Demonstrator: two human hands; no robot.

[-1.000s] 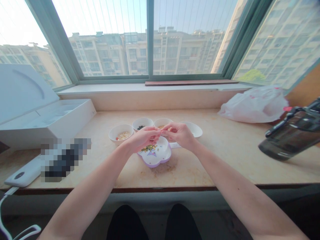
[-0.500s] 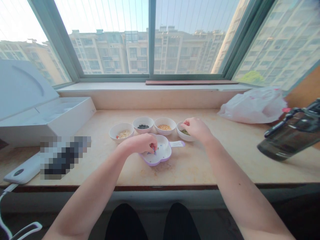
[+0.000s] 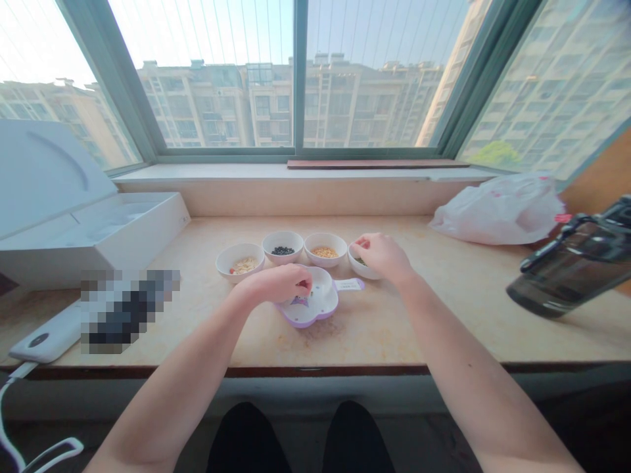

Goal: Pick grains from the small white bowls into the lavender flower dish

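Four white bowls stand in an arc: one with pale pieces (image 3: 240, 263), one with black beans (image 3: 282, 247), one with yellow grains (image 3: 325, 249) and one with green beans (image 3: 359, 267) at the right. In front of them lies a white dish with a purple rim and handle (image 3: 323, 303). Over the dish's left part hangs my left hand (image 3: 288, 282), its fingers curled together; what they hold is too small to name. My right hand (image 3: 379, 253) is at the green-bean bowl, fingers pinched over its rim and covering part of the beans.
An open white box (image 3: 142, 226) stands at the left, with a white device on a cable (image 3: 46, 335) and a blurred dark object before it. At the right are a plastic bag (image 3: 497, 207) and a dark jug (image 3: 566, 269).
My left hand has lifted slightly from the dish, showing more of its printed figure. My right hand has shifted a little left over the green-bean bowl.
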